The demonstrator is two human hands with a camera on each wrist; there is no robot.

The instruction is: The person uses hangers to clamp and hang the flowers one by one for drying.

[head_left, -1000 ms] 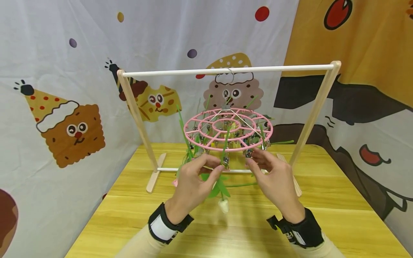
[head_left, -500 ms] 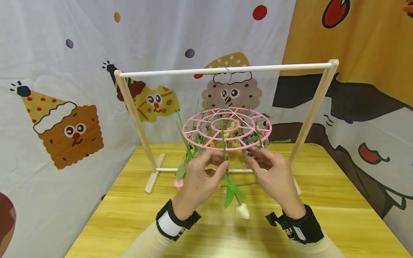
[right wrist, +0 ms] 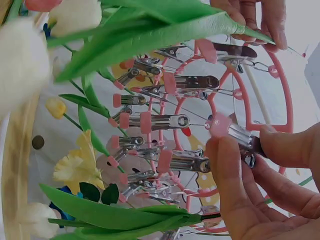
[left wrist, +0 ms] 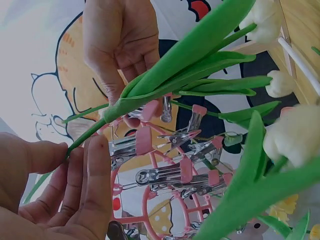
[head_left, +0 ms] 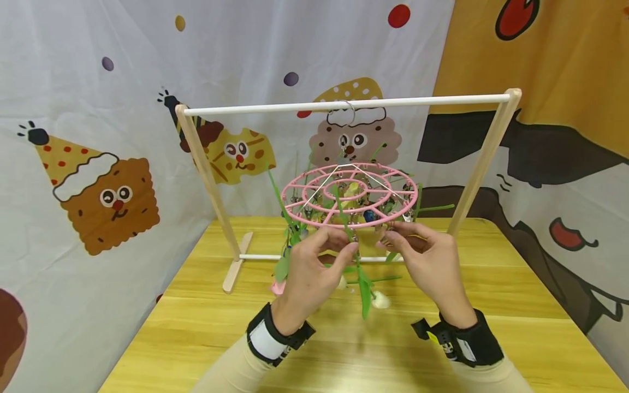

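A pink round clip hanger (head_left: pixel 314 222) hangs level, with several metal clips and artificial flowers below it. At its front, my left hand (head_left: pixel 319 267) pinches the green stem (left wrist: pixel 87 136) of a white tulip between thumb and fingers. The tulip's bloom (head_left: pixel 380 300) points down and to the right, above the table. My right hand (head_left: pixel 434 262) pinches a metal clip (right wrist: pixel 240 136) with pink tips, thumb on its handle end and a fingertip at the pink end. In the head view, the fingers mostly hide this clip.
A wooden stand with a white top rod (head_left: pixel 270 109) bears the hanger's hook. Several clips dangle close around both hands, and a yellow flower (right wrist: pixel 80 162) hangs behind. A pink bloom (head_left: pixel 278 287) hangs at the left. Underneath is the wooden table (head_left: pixel 196 327).
Both hands have shifted slightly right, and the hanger has tilted and turned a little. The left hand's white tulip has swung right. The right hand now holds its clip farther right.
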